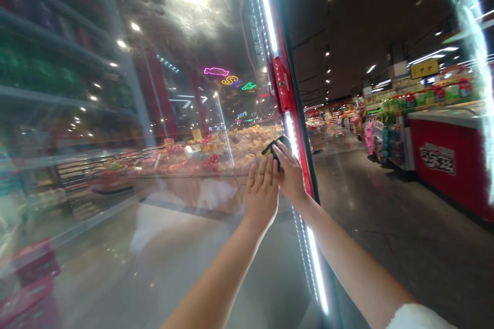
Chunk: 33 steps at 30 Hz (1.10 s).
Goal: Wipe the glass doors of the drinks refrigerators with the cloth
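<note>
Hands side by side at centre frame: the left hand [263, 193] lies flat, seemingly against the glass panel [185, 252]; the right hand [294, 177] covers a small dark object [284, 141] beside the light strip [317, 267], its grip unclear. Work looks under way, though finished and remaining parts cannot be told. Further off, a red chest [471, 175] stands at right of the frame.

Glass pane [185, 247] left; chest freezer [455, 180] right

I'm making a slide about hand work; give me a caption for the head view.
Left hand at a glass pane, right hand on a dark item beside a red frame.
</note>
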Tool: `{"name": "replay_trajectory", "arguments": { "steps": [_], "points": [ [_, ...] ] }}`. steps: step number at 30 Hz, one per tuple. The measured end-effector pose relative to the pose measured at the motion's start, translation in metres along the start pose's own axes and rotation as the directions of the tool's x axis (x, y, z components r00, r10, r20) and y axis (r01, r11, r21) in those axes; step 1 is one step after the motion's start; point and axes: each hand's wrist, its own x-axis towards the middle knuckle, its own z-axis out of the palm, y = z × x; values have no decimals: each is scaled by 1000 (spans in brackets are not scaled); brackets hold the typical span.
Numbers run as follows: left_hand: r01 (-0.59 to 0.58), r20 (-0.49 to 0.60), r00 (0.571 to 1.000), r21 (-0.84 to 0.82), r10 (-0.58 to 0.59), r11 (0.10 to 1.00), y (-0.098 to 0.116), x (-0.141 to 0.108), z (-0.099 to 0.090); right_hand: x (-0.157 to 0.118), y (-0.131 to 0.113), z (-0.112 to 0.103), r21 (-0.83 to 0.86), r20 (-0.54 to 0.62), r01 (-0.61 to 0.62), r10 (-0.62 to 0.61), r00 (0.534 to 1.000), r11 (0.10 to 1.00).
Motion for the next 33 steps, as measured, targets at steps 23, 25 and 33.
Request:
{"name": "replay_trajectory", "arguments": {
  "steps": [23, 25, 33],
  "points": [
    [3, -35, 999, 12, -3, 1000, 20, -47, 2, -36, 10, -5, -85, -21, 9, -11, 1000, 996],
    [39, -59, 998, 11, -39, 999, 5, -30, -7, 3, 6, -4, -87, -20, 4, -5, 1000, 996],
    [89, -71, 994, 82, -83, 993, 3, -60, -11, -81, -20, 1, -74, 16, -7, 8, 1000, 997]
  ]
}}
